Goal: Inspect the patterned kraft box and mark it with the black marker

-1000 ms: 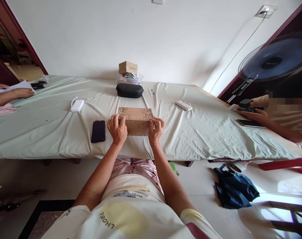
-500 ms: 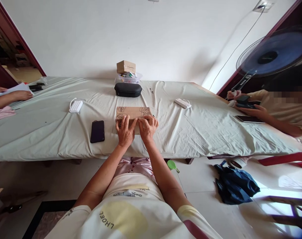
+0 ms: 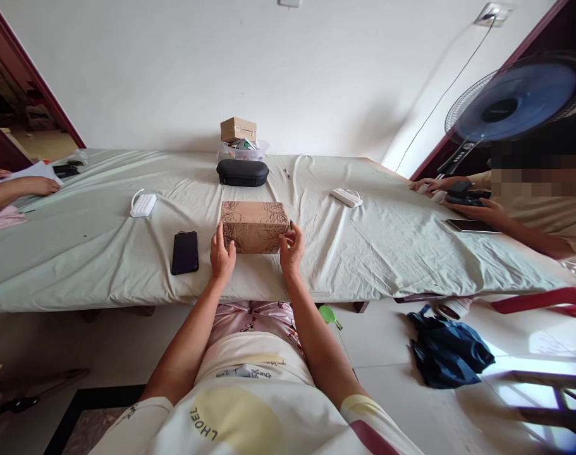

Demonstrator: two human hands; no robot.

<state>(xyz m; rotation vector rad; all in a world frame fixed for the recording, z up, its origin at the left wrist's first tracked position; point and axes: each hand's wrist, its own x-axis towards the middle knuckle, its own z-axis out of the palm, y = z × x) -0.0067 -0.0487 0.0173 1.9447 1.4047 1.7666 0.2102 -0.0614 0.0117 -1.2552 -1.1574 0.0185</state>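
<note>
A brown cardboard box (image 3: 254, 229) with dark scribbled loops on its top and front lies on the cloth-covered table before me. My left hand (image 3: 222, 253) is against its left end, fingers along the side and thumb at the front corner. At the right end, my right hand (image 3: 292, 248) has its fingers bent around the front corner. A small dark tip shows by the right fingers, too small to name. Left of the box lies a black smartphone (image 3: 185, 253). Beyond the box sits a black zipped case (image 3: 243, 173).
White power banks lie left (image 3: 143, 205) and right (image 3: 347, 197). Behind the case, a plastic basket (image 3: 243, 151) holds small items, with a small carton (image 3: 238, 129) on top. One person's hands are at the left edge; another person sits right near a fan (image 3: 506, 110).
Both hands have drawn apart from the middle of the box's front edge to its two ends, uncovering the scribbled front. The box has stayed in about the same place.
</note>
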